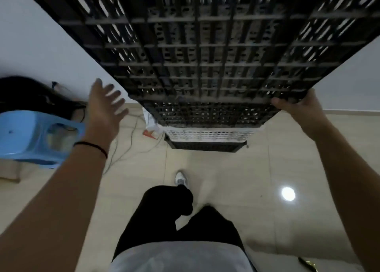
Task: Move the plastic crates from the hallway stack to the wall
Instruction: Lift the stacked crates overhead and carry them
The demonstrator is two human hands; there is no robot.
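Observation:
A large black plastic crate [201,52] fills the upper view, tilted with its gridded underside facing me. My right hand [298,107] grips its lower right corner. My left hand [104,105] hovers open, fingers spread, just left of the crate's lower left corner without touching it. Below the lifted crate, a stack against the white wall shows a black perforated crate [207,113], a white crate [207,135] and another black crate [205,145] on the floor.
A blue plastic stool [30,136] stands at the left, with a dark bag [26,95] behind it. Thin cables [131,140] and a red-white wrapper [151,134] lie on the beige tiled floor. My legs and one white shoe [181,178] are below.

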